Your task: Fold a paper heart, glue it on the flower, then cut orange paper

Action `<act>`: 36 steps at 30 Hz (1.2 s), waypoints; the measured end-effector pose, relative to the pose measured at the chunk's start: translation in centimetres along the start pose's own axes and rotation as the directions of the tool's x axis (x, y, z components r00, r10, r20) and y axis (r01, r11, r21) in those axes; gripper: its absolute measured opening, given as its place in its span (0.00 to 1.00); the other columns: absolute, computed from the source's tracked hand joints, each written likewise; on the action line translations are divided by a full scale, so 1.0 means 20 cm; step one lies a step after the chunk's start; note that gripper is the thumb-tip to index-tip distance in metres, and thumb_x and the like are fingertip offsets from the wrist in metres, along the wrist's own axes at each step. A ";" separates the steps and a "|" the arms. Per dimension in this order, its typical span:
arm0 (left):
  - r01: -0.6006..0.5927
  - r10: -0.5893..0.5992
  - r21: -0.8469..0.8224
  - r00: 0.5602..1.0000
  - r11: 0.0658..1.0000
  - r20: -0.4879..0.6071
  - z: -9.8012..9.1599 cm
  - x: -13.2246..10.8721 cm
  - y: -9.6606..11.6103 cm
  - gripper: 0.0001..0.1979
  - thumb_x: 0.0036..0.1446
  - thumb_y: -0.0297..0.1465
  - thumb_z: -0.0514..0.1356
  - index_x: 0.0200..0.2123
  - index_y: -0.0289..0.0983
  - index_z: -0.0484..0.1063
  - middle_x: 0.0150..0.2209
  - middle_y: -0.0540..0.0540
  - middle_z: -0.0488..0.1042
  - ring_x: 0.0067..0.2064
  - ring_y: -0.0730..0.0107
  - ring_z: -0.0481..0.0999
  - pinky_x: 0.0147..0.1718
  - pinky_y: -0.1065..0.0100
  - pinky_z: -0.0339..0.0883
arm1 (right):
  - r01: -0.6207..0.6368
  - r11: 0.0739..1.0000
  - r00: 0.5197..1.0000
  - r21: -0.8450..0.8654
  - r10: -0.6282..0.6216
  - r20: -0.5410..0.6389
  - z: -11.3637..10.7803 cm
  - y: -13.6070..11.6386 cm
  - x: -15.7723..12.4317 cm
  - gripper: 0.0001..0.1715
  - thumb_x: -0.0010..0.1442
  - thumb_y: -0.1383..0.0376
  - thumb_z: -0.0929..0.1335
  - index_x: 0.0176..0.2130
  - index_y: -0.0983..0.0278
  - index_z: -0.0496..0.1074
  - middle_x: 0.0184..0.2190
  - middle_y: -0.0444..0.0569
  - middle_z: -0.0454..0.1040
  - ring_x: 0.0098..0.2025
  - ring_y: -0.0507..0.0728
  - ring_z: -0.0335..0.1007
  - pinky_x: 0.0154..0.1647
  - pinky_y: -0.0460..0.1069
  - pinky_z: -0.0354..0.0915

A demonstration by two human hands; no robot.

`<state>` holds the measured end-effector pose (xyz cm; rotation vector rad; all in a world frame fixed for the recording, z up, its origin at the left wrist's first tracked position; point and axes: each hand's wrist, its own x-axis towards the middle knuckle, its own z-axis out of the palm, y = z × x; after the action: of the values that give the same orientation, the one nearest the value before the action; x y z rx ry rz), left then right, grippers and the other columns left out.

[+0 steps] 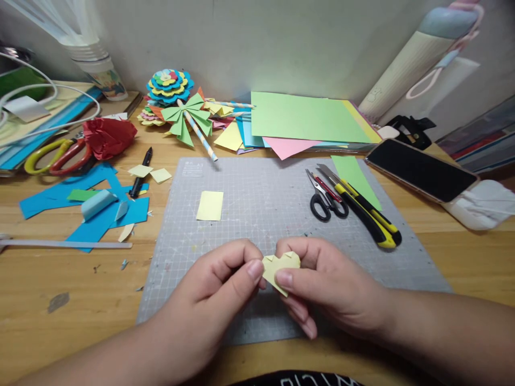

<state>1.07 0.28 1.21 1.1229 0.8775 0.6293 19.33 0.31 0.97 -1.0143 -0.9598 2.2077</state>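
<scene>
A small folded pale-yellow paper heart [279,269] is pinched between both hands just above the near part of the grey cutting mat [257,214]. My left hand [217,295] grips its left edge with thumb and curled fingers. On the other side, my right hand [322,284] holds the right edge, thumb on top. Farther up the mat lies a loose pale-yellow paper rectangle [210,206].
Small black scissors [325,198] and a yellow-black utility knife [370,217] lie on the mat's right part. A phone [420,169] rests at right. Coloured paper sheets [306,120], a paper flower [169,86], green bow [187,115], blue scraps [92,206] and large scissors [56,155] crowd the wooden desk.
</scene>
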 end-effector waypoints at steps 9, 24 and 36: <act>0.045 -0.042 0.049 0.997 0.998 -0.072 0.01 0.01 0.01 0.15 0.57 0.38 0.56 0.23 0.38 0.61 0.21 0.54 0.57 0.26 0.75 0.56 0.25 0.71 0.53 | -0.005 0.999 1.000 -0.047 0.006 0.021 0.01 -0.01 -0.01 0.16 0.57 0.59 0.69 0.25 0.65 0.62 0.16 0.37 0.66 0.15 0.43 0.60 0.17 0.39 0.59; -0.172 0.174 0.079 0.984 0.982 -0.024 -0.03 0.01 0.03 0.04 0.57 0.30 0.58 0.30 0.40 0.66 0.37 0.51 0.69 0.41 0.70 0.69 0.43 0.67 0.61 | -0.160 0.974 0.959 0.158 0.116 0.258 -0.06 0.04 0.06 0.16 0.61 0.54 0.63 0.34 0.66 0.65 0.20 0.44 0.72 0.14 0.47 0.66 0.10 0.38 0.50; -0.001 0.027 0.126 0.979 0.992 -0.201 -0.01 0.04 0.02 0.05 0.53 0.32 0.61 0.34 0.40 0.69 0.28 0.53 0.68 0.31 0.74 0.66 0.29 0.72 0.59 | 0.156 0.916 0.974 -0.371 -0.206 -0.099 0.00 0.00 0.01 0.11 0.58 0.62 0.67 0.27 0.64 0.65 0.18 0.39 0.64 0.19 0.46 0.59 0.20 0.43 0.57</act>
<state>1.38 1.08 1.27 1.1926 1.0965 0.7171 19.11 0.46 0.91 -1.1662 -1.3704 1.8218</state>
